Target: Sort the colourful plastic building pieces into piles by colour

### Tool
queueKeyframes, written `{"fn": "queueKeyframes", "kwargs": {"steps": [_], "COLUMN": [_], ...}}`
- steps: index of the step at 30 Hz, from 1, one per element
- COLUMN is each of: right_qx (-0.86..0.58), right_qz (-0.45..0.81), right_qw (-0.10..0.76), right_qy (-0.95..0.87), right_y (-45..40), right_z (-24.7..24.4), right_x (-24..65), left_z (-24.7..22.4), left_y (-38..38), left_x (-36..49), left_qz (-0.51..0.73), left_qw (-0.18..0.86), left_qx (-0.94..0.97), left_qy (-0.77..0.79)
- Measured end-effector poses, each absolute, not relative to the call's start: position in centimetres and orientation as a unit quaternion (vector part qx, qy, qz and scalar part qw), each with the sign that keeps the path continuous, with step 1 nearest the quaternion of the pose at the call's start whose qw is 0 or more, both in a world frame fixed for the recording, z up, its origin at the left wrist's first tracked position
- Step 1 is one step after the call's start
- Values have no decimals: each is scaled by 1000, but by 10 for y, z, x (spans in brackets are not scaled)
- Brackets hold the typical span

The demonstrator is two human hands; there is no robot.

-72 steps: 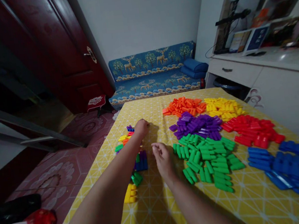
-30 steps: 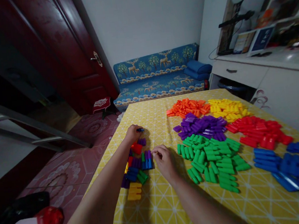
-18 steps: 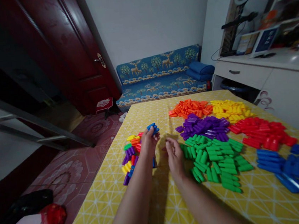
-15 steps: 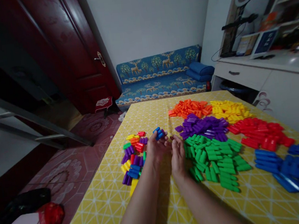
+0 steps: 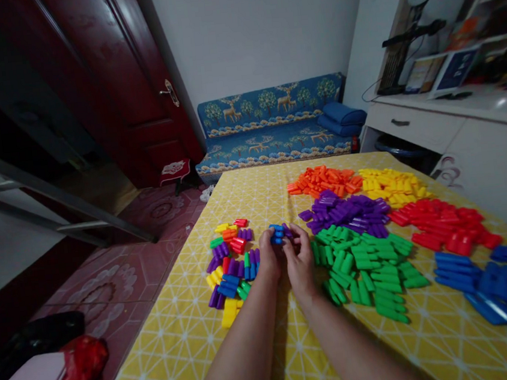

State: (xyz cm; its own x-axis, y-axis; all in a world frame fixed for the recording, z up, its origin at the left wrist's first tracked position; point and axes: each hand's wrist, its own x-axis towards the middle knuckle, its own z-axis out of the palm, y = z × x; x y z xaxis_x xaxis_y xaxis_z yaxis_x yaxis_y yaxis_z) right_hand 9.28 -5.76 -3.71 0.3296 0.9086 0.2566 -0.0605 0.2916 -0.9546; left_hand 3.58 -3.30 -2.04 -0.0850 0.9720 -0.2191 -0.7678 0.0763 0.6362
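My left hand [image 5: 268,256] is closed on a small blue ribbed plastic piece [image 5: 277,234], held just above the yellow patterned tablecloth [image 5: 254,197]. A purple ribbed plastic piece [image 5: 287,230] sits against its right side, between the fingers of my right hand [image 5: 301,262]. The two hands meet at these pieces, and whether the pieces are joined I cannot tell. Left of my left hand lies a loose group of mixed-colour pieces [image 5: 231,282]. Close by my right hand spreads a pile of green pieces [image 5: 364,257], with purple pieces [image 5: 349,211] behind it.
Farther back lie orange pieces [image 5: 324,181] and yellow pieces [image 5: 393,187]. Red pieces [image 5: 450,227] and blue pieces [image 5: 503,281] are at the right. Beyond the table stand a blue patterned sofa [image 5: 270,137] and a white cabinet [image 5: 480,154].
My hands have come together; the blue piece has moved slightly right and down. My right hand's fingers now close on the purple piece beside it.
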Motion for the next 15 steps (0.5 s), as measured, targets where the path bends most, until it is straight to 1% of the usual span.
{"fn": "queueKeyframes", "kwargs": {"steps": [3, 5, 9, 11, 15], "right_qx": [-489, -482, -445, -442, -447], "right_qz": [356, 368, 398, 406, 400], "right_qw": [658, 670, 703, 709, 705], "right_qy": [-448, -429, -386, -371, -379], "right_y": [-56, -55, -55, -56, -59], "right_z": [-40, -41, -39, -36, -32], "right_x": [94, 93, 93, 93, 92], "left_z": [-30, -31, -21, -18, -24], "left_y": [-29, -29, -35, -37, -35], "left_x": [34, 35, 41, 43, 39], "left_qz": [696, 704, 668, 662, 706], "left_qw": [601, 592, 653, 661, 578], "left_qx": [184, 203, 202, 202, 256], "left_qy": [347, 335, 296, 290, 319]}}
